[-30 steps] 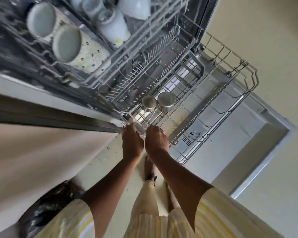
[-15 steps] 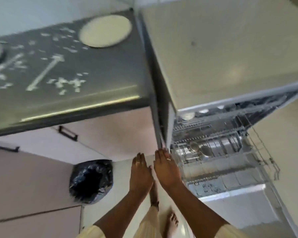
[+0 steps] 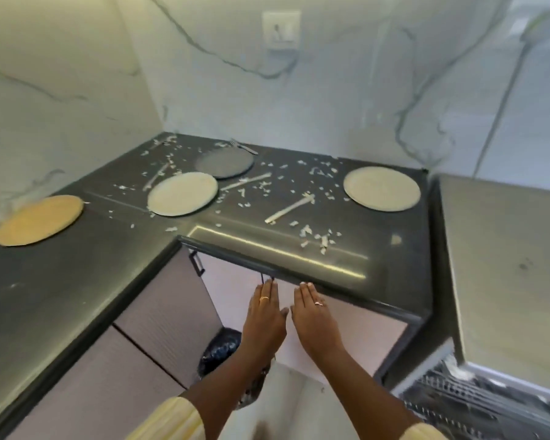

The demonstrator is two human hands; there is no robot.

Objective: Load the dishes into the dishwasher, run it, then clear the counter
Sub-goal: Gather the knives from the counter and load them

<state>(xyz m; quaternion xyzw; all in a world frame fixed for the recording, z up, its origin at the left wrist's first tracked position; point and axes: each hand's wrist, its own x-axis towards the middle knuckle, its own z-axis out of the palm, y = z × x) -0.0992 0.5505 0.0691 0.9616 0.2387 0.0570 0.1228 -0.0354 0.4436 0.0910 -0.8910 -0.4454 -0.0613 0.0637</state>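
Hovering side by side below the front edge of the dark L-shaped desk (image 3: 267, 249): left hand (image 3: 265, 315) and right hand (image 3: 315, 315), both flat, palms down, fingers (image 3: 267, 289) stretched out straight and close together, clamped on nothing. Ring on each hand. Fingertips near the desk's lip, whether touching it cannot be told. Pale yellow striped sleeves (image 3: 169, 420) at the bottom edge.

Lying on the desk, four plates, all flat and well apart from the hands: yellow plate (image 3: 38, 220) far left, white plate (image 3: 183, 198) near the middle, grey plate (image 3: 224, 162) just behind it with rims almost meeting, second white plate (image 3: 381, 188) toward the right end. Scattered between and around them, white scraps (image 3: 315, 239) and several long pale utensils (image 3: 288, 211), blurred; fork (image 3: 243, 147) beside the grey plate's far rim.

Standing to the right of the desk, dishwasher (image 3: 502, 265), flat pale top showing, door open below with part of a wire rack (image 3: 477, 404) visible at the lower right corner; contents too blurred to tell.

Running under the desk, pale cabinet fronts (image 3: 159, 300) with dark handles. Sitting on the floor below the left forearm, bin with a black liner (image 3: 219, 350). Rising behind, marbled wall (image 3: 331, 90) with a switch plate (image 3: 281, 28).
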